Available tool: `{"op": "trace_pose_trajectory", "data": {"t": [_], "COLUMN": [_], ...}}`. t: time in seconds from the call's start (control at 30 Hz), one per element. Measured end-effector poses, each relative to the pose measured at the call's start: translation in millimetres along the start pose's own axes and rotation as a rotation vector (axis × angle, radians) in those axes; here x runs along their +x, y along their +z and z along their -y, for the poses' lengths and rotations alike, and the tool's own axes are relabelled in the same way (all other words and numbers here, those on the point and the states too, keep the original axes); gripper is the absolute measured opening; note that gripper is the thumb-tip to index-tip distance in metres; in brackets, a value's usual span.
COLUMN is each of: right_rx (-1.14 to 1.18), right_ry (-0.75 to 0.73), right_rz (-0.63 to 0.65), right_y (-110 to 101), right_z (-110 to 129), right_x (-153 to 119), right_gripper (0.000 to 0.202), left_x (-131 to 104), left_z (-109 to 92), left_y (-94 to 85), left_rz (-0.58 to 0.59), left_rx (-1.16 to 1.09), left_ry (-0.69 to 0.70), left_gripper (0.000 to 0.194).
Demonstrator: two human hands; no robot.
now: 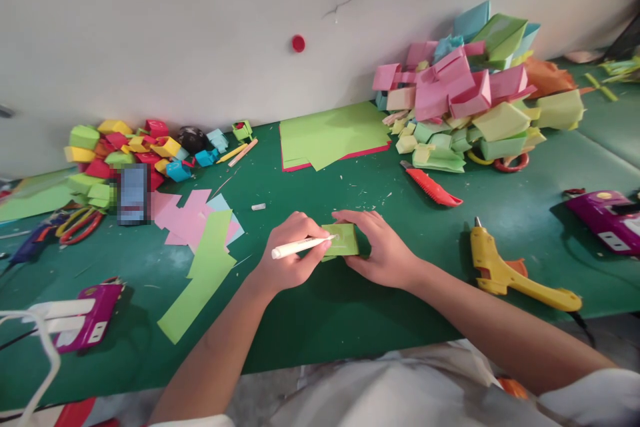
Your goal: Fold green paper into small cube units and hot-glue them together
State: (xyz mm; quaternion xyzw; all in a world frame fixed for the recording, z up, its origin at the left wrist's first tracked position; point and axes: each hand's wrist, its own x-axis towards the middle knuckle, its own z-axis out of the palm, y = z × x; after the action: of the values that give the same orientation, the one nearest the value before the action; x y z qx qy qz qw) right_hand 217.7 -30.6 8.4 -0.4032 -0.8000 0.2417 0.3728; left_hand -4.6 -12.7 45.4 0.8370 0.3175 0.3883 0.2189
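In my left hand (293,257) is a white marker pen (295,248), pinched between the fingers. Its tip rests on a small green paper piece (345,243) that carries thin white strokes. The paper lies between my two hands above the green table (320,327). My right hand (383,250) is curled round the paper's right side, fingers at the far edge and thumb at the near edge. Whether the paper is a flat piece or a folded box, I cannot tell.
Green sheets (330,137) lie by the wall. Paper boxes are heaped left (120,147) and right (460,93). A red utility knife (433,187) and yellow glue gun (505,267) lie right. Paper offcuts (200,273), scissors (83,223) and a purple power strip (97,317) lie left.
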Motion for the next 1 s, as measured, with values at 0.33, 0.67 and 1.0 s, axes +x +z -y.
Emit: {"op": "trace_pose_trajectory", "data": {"t": [0.33, 0.67, 1.0], "right_rx": [0.009, -0.006, 0.007], "right_ry": [-0.002, -0.007, -0.010], "right_rz": [0.006, -0.001, 0.009], "right_y": [1.0, 1.3, 0.8], "right_z": [-1.2, -0.9, -1.3], "right_x": [-0.9, 0.3, -1.4], "right_gripper": [0.067, 0.065, 0.067], "left_x": [-0.9, -0.4, -1.2], "left_z": [0.7, 1.1, 2.0], "left_y": [0.5, 2.3, -0.1], "left_rz": [0.031, -0.004, 0.034], "left_rx": [-0.026, 0.011, -0.047], "left_ry": [0.009, 0.006, 0.004], "left_gripper": [0.005, 0.006, 0.004]}}
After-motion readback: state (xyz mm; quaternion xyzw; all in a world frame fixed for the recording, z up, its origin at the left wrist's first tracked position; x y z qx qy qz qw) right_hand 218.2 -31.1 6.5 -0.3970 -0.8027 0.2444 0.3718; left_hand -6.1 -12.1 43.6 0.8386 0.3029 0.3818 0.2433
